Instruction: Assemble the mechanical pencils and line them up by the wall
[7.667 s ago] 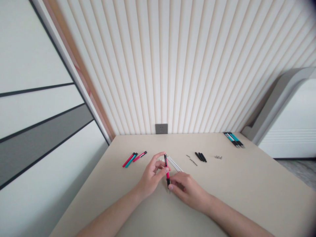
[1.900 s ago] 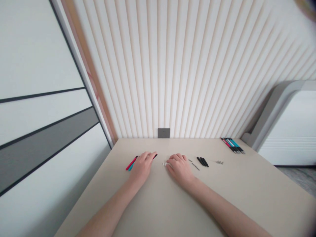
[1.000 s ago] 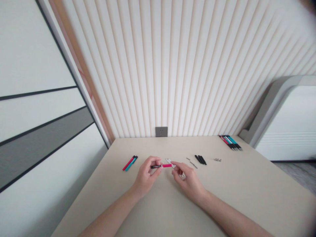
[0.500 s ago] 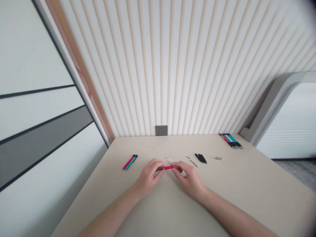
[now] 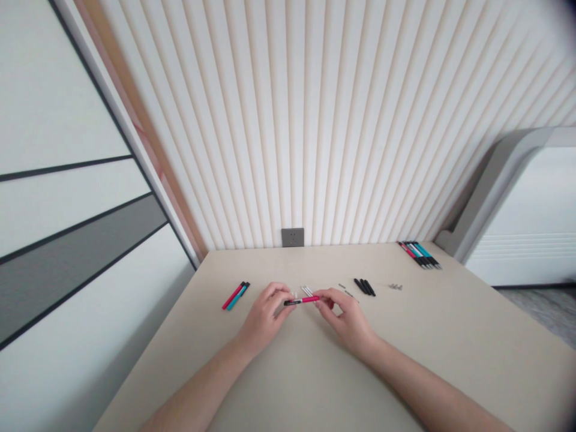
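A red pen barrel (image 5: pixel 309 299) with a black clip end is held level between my two hands over the table. My left hand (image 5: pixel 269 313) pinches the black end. At the red end, the thumb and fingers of my right hand (image 5: pixel 342 315) are closed on the barrel's tip. Just behind the barrel lie several thin white refills (image 5: pixel 306 291), partly hidden by it. Small grey springs (image 5: pixel 348 293) rest behind my right hand, with black grip sleeves (image 5: pixel 364 287) to their right.
A red barrel (image 5: pixel 233 296) and a teal barrel (image 5: pixel 238 296) lie at the left. Small metal tips (image 5: pixel 395 287) sit to the right. Several whole pens (image 5: pixel 419 255) are lined up at the back right, near the ribbed wall (image 5: pixel 315 120) with its socket (image 5: pixel 292 237).
The red barrel has risen slightly and shows more of its black clip end. My right hand has shifted to its tip, with the fingers more closed. The view has moved a little.
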Motion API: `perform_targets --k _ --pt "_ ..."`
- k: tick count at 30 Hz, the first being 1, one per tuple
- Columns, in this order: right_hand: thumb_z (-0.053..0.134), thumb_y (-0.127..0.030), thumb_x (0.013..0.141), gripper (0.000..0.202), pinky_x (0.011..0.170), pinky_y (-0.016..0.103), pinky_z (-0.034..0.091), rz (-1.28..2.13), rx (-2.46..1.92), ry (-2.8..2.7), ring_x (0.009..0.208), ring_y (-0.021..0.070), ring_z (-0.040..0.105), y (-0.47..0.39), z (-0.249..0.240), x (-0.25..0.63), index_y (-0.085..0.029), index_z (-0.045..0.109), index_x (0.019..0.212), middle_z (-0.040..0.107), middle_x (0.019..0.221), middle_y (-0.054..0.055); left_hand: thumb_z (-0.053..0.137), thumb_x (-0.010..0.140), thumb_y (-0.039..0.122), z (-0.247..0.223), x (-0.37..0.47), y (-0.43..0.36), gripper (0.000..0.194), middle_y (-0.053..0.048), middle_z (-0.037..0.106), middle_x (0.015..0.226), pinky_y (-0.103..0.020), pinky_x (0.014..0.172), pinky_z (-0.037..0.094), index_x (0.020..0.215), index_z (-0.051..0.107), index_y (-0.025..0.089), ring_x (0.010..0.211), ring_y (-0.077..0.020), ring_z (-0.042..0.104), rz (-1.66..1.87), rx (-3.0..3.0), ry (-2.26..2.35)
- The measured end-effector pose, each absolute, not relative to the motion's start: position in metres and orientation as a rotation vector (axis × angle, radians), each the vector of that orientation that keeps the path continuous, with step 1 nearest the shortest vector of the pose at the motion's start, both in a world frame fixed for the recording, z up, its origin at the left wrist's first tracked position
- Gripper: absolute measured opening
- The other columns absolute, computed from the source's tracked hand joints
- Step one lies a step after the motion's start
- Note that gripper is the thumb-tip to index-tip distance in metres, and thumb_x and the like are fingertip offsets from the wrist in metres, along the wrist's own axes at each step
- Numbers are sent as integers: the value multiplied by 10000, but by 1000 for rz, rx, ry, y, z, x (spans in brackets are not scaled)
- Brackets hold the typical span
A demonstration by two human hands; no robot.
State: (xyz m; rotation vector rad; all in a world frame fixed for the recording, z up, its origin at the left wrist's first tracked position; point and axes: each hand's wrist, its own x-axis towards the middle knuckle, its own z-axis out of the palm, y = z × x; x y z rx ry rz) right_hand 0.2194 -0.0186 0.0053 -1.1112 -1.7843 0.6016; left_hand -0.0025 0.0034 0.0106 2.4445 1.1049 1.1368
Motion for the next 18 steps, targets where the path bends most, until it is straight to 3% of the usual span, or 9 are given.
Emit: perform_targets --k 4,9,15,18 --pt "513 -306 911 229 679 286 482 558 -1112 -1791 707 161 585 -18 7 223 -216 666 1055 680 821 47 557 893 222 10 -3 4 101 -58 587 1013 -339 876 500 953 638 217 972 -190 592 1158 2451 1148" --pt "568 -333 892 178 663 287 490 555 -1088 -1763 699 160 586 -17 11 228 -200 679 852 662 796 49 553 898 225 11 -5 6 97 -55 584 1002 -343 880 500 950 634 213 971 -190 594 1161 2454 1179" --pt "515 -355 916 234 460 224 476 591 -1083 -1764 807 194 607 -18 12 227 -225 706 949 639 905 93 556 894 230 9 -4 5 115 -62 601 1007 -351 876 508 958 651 219 963 -193 601 1145 2514 1167" --pt "523 -333 915 212 528 245 509 564 -1069 -1765 839 198 611 -18 12 226 -227 703 950 645 925 91 554 896 231 8 -4 5 111 -65 599 1006 -355 878 505 954 648 214 965 -195 602 1131 2528 1172"
